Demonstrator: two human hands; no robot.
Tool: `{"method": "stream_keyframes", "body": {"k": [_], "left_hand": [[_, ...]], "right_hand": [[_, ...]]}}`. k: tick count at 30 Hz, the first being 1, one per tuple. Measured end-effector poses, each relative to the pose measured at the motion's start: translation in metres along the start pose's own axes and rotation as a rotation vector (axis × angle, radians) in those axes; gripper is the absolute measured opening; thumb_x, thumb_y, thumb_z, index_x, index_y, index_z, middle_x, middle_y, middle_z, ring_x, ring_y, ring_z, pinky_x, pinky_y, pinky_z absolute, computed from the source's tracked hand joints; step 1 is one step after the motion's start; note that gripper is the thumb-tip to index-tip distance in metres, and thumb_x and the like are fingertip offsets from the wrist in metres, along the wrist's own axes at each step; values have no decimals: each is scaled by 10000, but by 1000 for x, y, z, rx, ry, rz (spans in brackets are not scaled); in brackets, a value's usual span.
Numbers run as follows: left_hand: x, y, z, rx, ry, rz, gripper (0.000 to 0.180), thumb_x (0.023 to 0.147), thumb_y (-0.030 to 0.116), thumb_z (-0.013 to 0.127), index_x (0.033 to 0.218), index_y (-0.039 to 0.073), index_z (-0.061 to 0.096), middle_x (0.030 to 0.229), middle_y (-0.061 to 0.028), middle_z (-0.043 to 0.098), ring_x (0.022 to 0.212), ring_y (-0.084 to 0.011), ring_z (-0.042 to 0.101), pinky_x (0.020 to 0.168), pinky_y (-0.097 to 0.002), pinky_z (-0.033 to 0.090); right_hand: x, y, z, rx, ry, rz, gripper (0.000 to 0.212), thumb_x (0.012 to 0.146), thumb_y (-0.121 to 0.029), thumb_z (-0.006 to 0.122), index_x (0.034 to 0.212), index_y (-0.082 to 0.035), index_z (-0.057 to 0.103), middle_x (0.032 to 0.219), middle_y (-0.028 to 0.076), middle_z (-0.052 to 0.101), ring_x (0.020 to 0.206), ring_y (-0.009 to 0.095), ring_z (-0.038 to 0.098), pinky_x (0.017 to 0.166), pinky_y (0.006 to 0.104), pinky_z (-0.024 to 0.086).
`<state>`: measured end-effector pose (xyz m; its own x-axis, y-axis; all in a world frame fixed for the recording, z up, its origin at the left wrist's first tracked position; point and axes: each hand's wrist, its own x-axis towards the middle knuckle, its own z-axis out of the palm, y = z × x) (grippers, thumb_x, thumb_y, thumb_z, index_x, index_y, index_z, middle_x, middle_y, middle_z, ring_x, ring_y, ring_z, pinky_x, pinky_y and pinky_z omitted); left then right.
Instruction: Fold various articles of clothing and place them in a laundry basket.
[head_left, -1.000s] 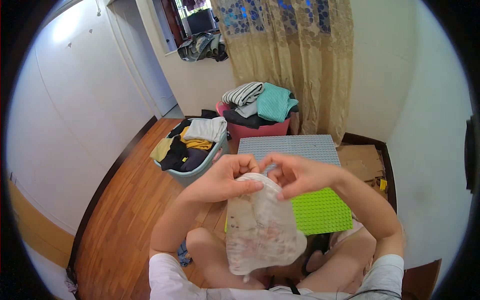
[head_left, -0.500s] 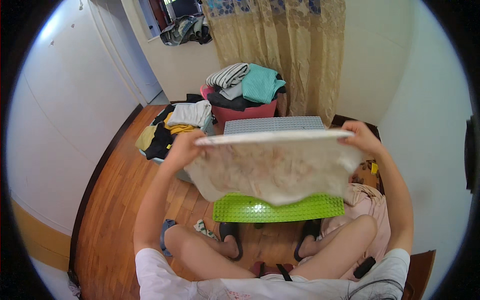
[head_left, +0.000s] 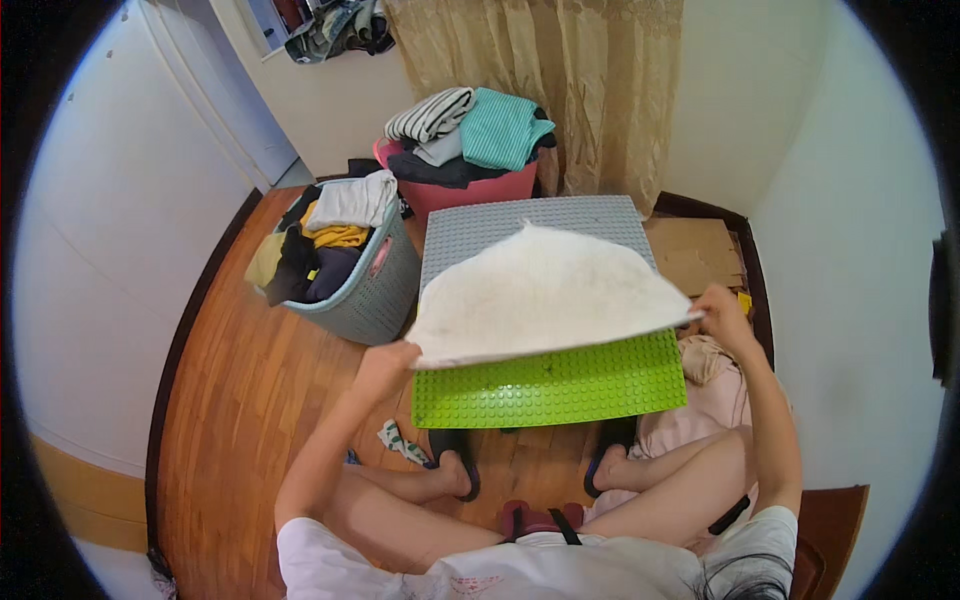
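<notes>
A white cloth (head_left: pixel 550 290) with faint grey smudges is spread between my hands, its near edge pulled straight. My left hand (head_left: pixel 387 370) pinches the near left corner, and my right hand (head_left: pixel 722 315) grips the right corner, a little higher. Beneath the cloth is a low table with a studded top, grey at the far part (head_left: pixel 470 225) and bright green at the near part (head_left: pixel 550 385). The cloth covers the middle of that top; whether it rests on the studs or billows above them, I cannot tell.
At the left stands a pale blue laundry basket (head_left: pixel 365 295) heaped with clothes. Behind the table is a pink tub (head_left: pixel 490 190) of folded clothes. Flattened cardboard (head_left: pixel 695 255) lies at the far right, pink fabric (head_left: pixel 690 410) by my right leg. A patterned sock (head_left: pixel 400 440) lies on the floor.
Both hands have come down and nearer, with the cloth swung from hanging upright to spread out over the table. Its plain white side now shows instead of the blotchy patterned one.
</notes>
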<state>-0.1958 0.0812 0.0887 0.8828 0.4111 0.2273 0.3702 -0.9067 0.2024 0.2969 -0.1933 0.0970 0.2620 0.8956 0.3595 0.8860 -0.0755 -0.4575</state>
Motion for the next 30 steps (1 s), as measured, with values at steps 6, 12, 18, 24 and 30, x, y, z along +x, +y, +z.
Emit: {"method": "stream_keyframes", "body": {"k": [6, 12, 18, 24, 30], "left_hand": [[-40, -18, 32, -140, -257, -131, 107, 697, 59, 598, 797, 60, 633, 780, -123, 610, 766, -295, 593, 685, -372, 480], [-12, -49, 17, -980, 120, -504, 152, 851, 126, 561, 876, -23, 576, 804, -31, 599, 766, -84, 527, 666, -258, 440], [57, -83, 79, -538, 707, -654, 192, 893, 156, 493, 826, -21, 523, 745, -80, 569, 695, -138, 525, 618, -301, 427], [76, -88, 104, -249, 576, -785, 237, 899, 227, 469, 876, -4, 520, 785, -253, 599, 778, -437, 572, 676, -471, 429], [76, -92, 119, -199, 490, -829, 228, 894, 223, 478, 887, 2, 532, 766, -234, 608, 750, -430, 579, 675, -477, 435]], "right_hand": [[-50, 28, 15, 160, -523, 286, 67, 639, -62, 681, 700, -51, 653, 800, 99, 605, 768, 230, 574, 699, 331, 441], [9, 8, 16, 770, -329, 542, 177, 757, -28, 608, 933, -9, 604, 852, 35, 614, 781, 125, 566, 774, 260, 456], [73, 51, 97, 461, 394, 528, 153, 878, -142, 510, 944, -6, 532, 811, 101, 594, 791, 211, 581, 696, 330, 446], [94, 36, 126, -20, 412, 641, 211, 884, -184, 492, 962, 10, 518, 887, 255, 597, 833, 417, 568, 704, 469, 435], [87, 45, 137, -161, 212, 789, 268, 893, -243, 480, 1025, -12, 513, 931, 249, 602, 878, 425, 569, 732, 513, 434]]}}
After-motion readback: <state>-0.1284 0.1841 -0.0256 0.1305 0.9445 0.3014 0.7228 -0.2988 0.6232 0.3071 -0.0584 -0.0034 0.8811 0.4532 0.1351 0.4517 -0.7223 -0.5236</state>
